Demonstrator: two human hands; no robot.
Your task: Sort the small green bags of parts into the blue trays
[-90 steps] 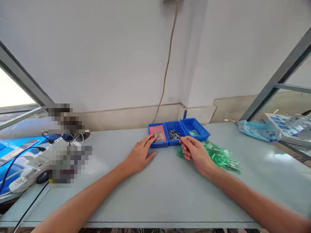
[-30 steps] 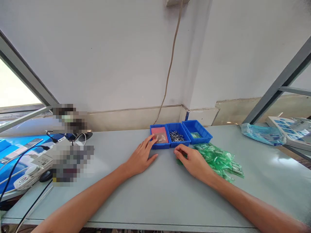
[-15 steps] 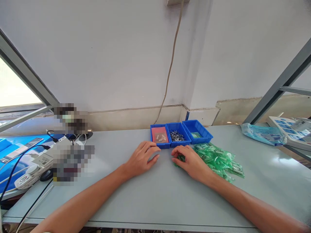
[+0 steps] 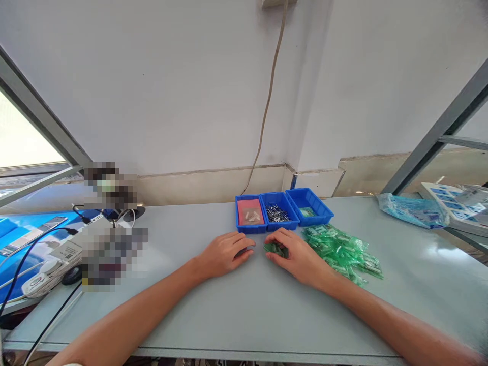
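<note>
My left hand [image 4: 227,252] rests low over the grey table, thumb and bent fingers apart, with nothing seen between them. Facing it, my right hand [image 4: 296,255] curls round a small green plastic packet [image 4: 277,249], which shows between the thumb and fingers. What the packet contains is too small to make out. A pile of similar green packets [image 4: 339,246] lies right beside the right hand. Just beyond both hands stand a blue bin with a pink bag [image 4: 250,215], a middle bin of small metal pieces [image 4: 277,214] and a blue bin with a green packet [image 4: 307,211].
At the left are a power strip [image 4: 68,251], cables and a blurred patch. A blue plastic bag [image 4: 414,211] and a white tray with blue pieces [image 4: 453,203] lie at the right. Metal posts slant up on both sides, and a wall with a hanging cable [image 4: 271,91] stands behind.
My right hand has shifted slightly left, and the green packet in it shows more plainly. My left hand has lowered a little, its fingers reaching slightly further right.
</note>
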